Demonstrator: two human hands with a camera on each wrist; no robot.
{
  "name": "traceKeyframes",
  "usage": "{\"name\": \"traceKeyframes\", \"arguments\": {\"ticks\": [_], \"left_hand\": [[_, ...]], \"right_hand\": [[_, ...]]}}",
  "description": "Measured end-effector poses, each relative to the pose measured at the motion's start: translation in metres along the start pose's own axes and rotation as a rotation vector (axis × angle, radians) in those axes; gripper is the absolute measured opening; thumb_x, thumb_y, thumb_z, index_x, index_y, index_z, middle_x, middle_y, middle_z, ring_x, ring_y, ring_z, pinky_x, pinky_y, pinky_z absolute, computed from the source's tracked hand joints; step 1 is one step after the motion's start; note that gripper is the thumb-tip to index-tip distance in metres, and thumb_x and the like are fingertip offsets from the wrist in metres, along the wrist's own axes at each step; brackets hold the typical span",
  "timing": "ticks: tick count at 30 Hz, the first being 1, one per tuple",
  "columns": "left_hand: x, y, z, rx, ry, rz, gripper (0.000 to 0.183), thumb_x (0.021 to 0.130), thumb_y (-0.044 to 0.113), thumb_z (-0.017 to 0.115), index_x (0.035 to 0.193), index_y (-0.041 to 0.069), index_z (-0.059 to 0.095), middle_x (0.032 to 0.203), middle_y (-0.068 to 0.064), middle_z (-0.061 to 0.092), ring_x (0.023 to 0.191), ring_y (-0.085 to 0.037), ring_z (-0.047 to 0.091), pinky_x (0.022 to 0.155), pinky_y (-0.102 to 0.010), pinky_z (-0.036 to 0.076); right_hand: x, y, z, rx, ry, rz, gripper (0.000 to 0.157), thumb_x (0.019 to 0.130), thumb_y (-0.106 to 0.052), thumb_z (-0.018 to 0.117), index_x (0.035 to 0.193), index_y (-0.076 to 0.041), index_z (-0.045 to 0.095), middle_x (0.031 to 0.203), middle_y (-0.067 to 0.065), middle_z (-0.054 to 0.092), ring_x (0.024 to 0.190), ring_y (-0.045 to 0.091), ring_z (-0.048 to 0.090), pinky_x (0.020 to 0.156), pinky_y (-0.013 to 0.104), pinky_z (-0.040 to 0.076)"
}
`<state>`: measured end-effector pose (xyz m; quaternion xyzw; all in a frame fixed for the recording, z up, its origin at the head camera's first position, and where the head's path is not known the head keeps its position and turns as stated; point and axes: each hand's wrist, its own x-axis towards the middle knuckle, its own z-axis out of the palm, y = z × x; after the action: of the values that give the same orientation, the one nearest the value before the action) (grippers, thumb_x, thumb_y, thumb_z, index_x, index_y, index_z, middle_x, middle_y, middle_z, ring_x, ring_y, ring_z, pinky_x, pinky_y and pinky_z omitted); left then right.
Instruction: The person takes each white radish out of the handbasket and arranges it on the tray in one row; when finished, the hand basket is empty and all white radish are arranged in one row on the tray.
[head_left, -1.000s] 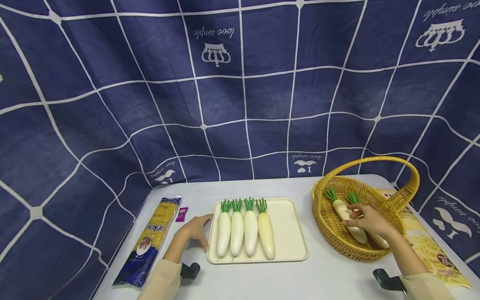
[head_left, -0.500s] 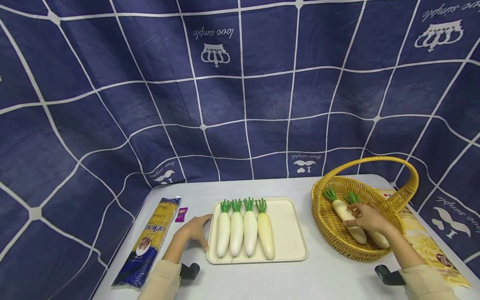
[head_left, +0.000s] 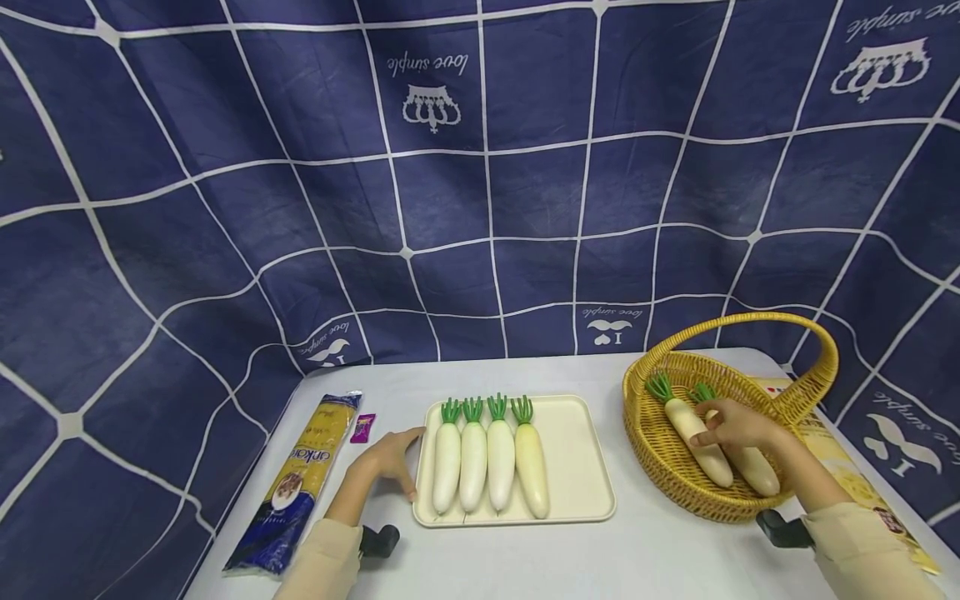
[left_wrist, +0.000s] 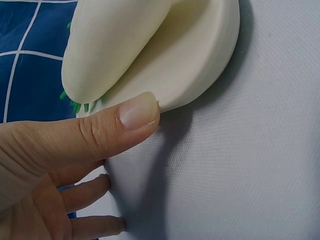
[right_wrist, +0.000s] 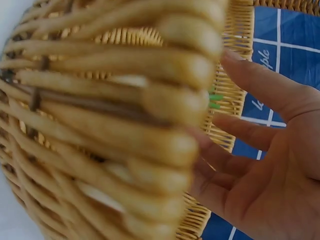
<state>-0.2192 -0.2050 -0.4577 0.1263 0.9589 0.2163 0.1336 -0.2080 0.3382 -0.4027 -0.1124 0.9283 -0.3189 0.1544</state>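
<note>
Currently the tray [head_left: 581,467] lies flat on the white tabletop [head_left: 577,567], with three white radishes [head_left: 474,468] side by side on its left part. A yellower radish [head_left: 533,471] lies next to them, slightly slanted, near the tray's middle; all four have their green leaves toward the far edge.

At the tray's left edge is the left hand [head_left: 392,457], its grip spread, the thumb touching the rim near the front corner. Left of the tray, beyond that hand, are a small purple packet [head_left: 362,428] and a long blue-and-yellow bag [head_left: 296,483].

To the tray's right stands a wicker basket [head_left: 660,475] holding two more radishes, a left one [head_left: 711,468] and a right one [head_left: 756,473]. The right hand [head_left: 738,427] reaches in over the right one, fingers bent; the rim hides the fingertips in the wrist view, so whether its grip pinches a radish I cannot tell. Farther right of the tray, a yellow bag [head_left: 832,457] lies partly behind the basket.
</note>
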Motion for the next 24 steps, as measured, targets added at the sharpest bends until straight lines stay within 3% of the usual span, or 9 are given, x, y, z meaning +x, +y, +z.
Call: {"name": "traceKeyframes", "arguments": {"ticks": [7, 13, 19, 21, 24], "left_hand": [[0.002, 0.001, -0.001, -0.001, -0.005, -0.007, 0.109, 0.039, 0.013, 0.093, 0.136, -0.001, 0.046, 0.132, -0.024, 0.052, 0.123, -0.045, 0.045, 0.103, -0.056, 0.037], [0.002, 0.000, -0.001, -0.006, 0.000, -0.005, 0.109, 0.038, 0.013, 0.093, 0.136, -0.001, 0.046, 0.131, -0.024, 0.052, 0.123, -0.045, 0.045, 0.104, -0.056, 0.037], [0.002, -0.001, -0.001, -0.002, -0.007, -0.003, 0.110, 0.038, 0.014, 0.093, 0.136, -0.001, 0.045, 0.132, -0.024, 0.052, 0.123, -0.045, 0.045, 0.104, -0.056, 0.037], [0.002, -0.001, -0.001, -0.007, -0.010, -0.009, 0.110, 0.038, 0.014, 0.094, 0.136, -0.001, 0.045, 0.132, -0.024, 0.051, 0.123, -0.044, 0.045, 0.104, -0.055, 0.037], [0.001, 0.000, 0.000, -0.013, -0.009, -0.011, 0.110, 0.038, 0.014, 0.094, 0.136, 0.000, 0.045, 0.132, -0.024, 0.051, 0.124, -0.045, 0.044, 0.104, -0.056, 0.036]], "right_hand": [[0.005, -0.001, -0.007, 0.088, -0.109, 0.051, 0.070, 0.079, -0.015, 0.073, 0.123, 0.025, 0.036, 0.081, 0.008, 0.057, 0.052, 0.010, 0.044, 0.050, 0.023, 0.042], [0.013, -0.004, -0.009, 0.114, -0.144, 0.067, 0.073, 0.080, -0.012, 0.071, 0.125, 0.028, 0.030, 0.059, 0.000, 0.048, 0.047, 0.008, 0.039, 0.047, 0.021, 0.036], [0.019, -0.007, -0.011, 0.088, -0.149, 0.093, 0.072, 0.080, -0.011, 0.071, 0.125, 0.028, 0.031, 0.050, -0.004, 0.042, 0.043, 0.006, 0.038, 0.047, 0.020, 0.037], [0.021, -0.009, -0.012, 0.080, -0.154, 0.119, 0.072, 0.080, -0.011, 0.072, 0.126, 0.028, 0.032, 0.049, -0.003, 0.040, 0.042, 0.006, 0.037, 0.047, 0.021, 0.038], [0.024, -0.009, -0.014, 0.039, -0.156, 0.127, 0.073, 0.079, -0.012, 0.072, 0.125, 0.028, 0.032, 0.071, 0.018, 0.055, 0.053, 0.011, 0.046, 0.052, 0.026, 0.047]]}}
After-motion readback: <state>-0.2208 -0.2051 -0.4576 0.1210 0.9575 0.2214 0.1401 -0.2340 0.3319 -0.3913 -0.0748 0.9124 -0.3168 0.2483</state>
